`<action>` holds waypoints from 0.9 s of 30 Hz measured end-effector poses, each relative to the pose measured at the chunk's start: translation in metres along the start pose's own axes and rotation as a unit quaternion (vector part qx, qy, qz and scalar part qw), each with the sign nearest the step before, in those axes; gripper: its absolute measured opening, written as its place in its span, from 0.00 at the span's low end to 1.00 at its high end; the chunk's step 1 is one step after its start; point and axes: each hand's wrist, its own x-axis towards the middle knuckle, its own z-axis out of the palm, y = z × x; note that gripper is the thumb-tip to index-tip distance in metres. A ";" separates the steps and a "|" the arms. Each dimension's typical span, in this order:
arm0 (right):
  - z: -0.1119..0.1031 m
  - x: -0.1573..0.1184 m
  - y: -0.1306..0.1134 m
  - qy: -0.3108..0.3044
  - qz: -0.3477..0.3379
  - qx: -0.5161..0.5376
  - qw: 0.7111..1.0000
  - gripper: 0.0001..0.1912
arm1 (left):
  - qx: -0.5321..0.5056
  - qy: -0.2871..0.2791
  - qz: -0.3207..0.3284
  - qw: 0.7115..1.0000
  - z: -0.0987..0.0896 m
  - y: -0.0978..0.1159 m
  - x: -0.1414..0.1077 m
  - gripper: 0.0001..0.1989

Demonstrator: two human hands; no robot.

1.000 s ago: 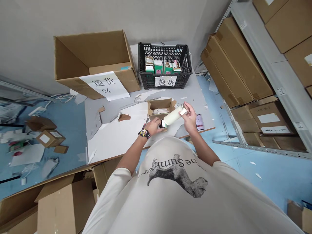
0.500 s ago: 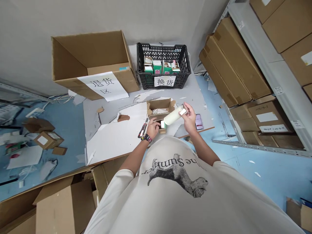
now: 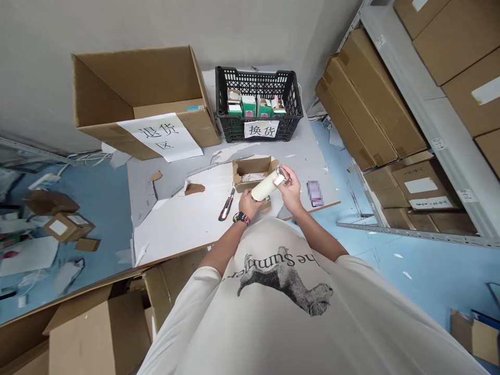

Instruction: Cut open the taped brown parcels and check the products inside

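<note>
Bottle [image 3: 265,188] farther left, above littered table [image 3: 307,151]

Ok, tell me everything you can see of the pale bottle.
The pale bottle is a smooth, cream-coloured cylinder with a shiny, metal-looking rim at its upper end and a white tag or label there. It is held tilted above the table, beside the open carton. The right hand grips the rim end; the left hand is at the lower end, its fingertips partly hidden.
</note>
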 end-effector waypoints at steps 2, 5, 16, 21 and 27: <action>0.007 -0.001 0.005 -0.004 0.015 -0.005 1.000 0.42 | 0.007 0.000 -0.011 1.000 -0.001 0.001 0.001 0.26; 0.011 0.001 0.011 0.004 0.036 -0.021 0.999 0.43 | 0.019 -0.005 -0.017 1.000 -0.003 0.003 0.001 0.27; 0.006 -0.014 -0.005 -0.048 -0.118 -0.215 0.968 0.34 | -0.022 0.016 0.038 0.999 0.005 -0.003 0.001 0.12; 0.007 -0.012 -0.002 -0.047 -0.126 -0.204 0.970 0.34 | -0.059 0.023 0.052 0.997 0.005 -0.008 -0.002 0.15; 0.005 -0.011 -0.002 -0.086 -0.139 -0.235 0.958 0.35 | -0.072 0.010 0.105 0.992 -0.008 -0.007 -0.006 0.17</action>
